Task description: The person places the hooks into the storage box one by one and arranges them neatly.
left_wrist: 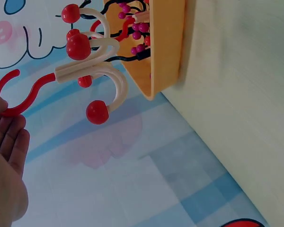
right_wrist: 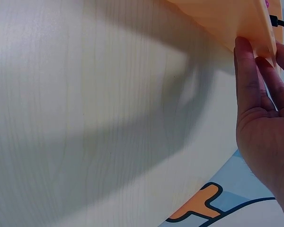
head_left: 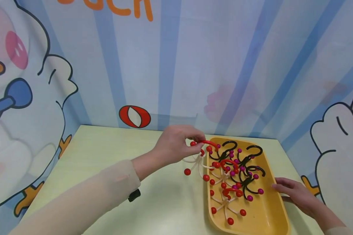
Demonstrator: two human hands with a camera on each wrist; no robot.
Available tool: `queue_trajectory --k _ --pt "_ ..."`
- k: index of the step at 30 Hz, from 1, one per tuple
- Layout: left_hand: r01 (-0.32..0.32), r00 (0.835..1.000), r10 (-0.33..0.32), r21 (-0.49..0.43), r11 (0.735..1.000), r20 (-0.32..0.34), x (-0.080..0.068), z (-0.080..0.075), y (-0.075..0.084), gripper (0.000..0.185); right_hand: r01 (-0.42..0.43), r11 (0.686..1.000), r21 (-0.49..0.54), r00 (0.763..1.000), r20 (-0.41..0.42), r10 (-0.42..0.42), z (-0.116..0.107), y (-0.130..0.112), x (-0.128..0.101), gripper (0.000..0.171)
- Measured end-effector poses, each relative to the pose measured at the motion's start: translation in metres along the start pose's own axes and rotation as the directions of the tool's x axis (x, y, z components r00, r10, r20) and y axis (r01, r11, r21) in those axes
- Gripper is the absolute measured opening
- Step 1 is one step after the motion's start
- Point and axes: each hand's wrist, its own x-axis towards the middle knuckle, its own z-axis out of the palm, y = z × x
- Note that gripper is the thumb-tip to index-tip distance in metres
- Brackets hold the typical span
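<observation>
My left hand (head_left: 176,143) pinches the red hook of a cream multi-armed hook hanger (left_wrist: 80,71), whose curved arms end in red balls. It hangs at the left rim of a yellow tray (head_left: 269,213), above the table. Inside the tray lie cream hangers (head_left: 226,203) with red hooks and red balls, and black hangers (head_left: 247,181) with magenta balls. On the tray's right side, my right hand (head_left: 297,194) holds the rim between thumb and fingers. In the right wrist view, the fingers (right_wrist: 248,78) lie against the tray's outer wall.
A pale wood-grain table (head_left: 153,202) carries the tray on its right part. Behind the table stands a blue-striped backdrop (head_left: 188,65) with cartoon figures on it. A dark clip (head_left: 134,195) is at my left cuff.
</observation>
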Motion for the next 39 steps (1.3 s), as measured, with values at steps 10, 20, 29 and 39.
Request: queue_trajectory --k 10,20,29,39 --pt "-0.028 0.997 0.032 -0.065 0.998 0.065 0.027 0.021 0.028 0.013 -0.015 1.000 -0.002 1.000 0.002 0.015 -0.001 0.002 -0.002 0.077" --pt "-0.054 0.992 0.063 -0.081 0.995 0.111 0.052 0.042 0.058 0.013 -0.019 1.000 -0.006 1.000 0.004 0.019 -0.003 0.004 0.001 0.078" --pt "-0.006 0.981 0.022 -0.080 0.997 0.194 0.060 0.061 0.080 0.015 -0.016 1.000 0.000 1.000 0.022 0.016 -0.002 0.005 -0.001 0.077" --pt "0.022 0.973 0.004 -0.109 0.994 0.233 0.062 0.081 0.093 0.012 0.010 1.000 -0.009 0.998 0.059 -0.010 -0.007 0.003 0.001 0.074"
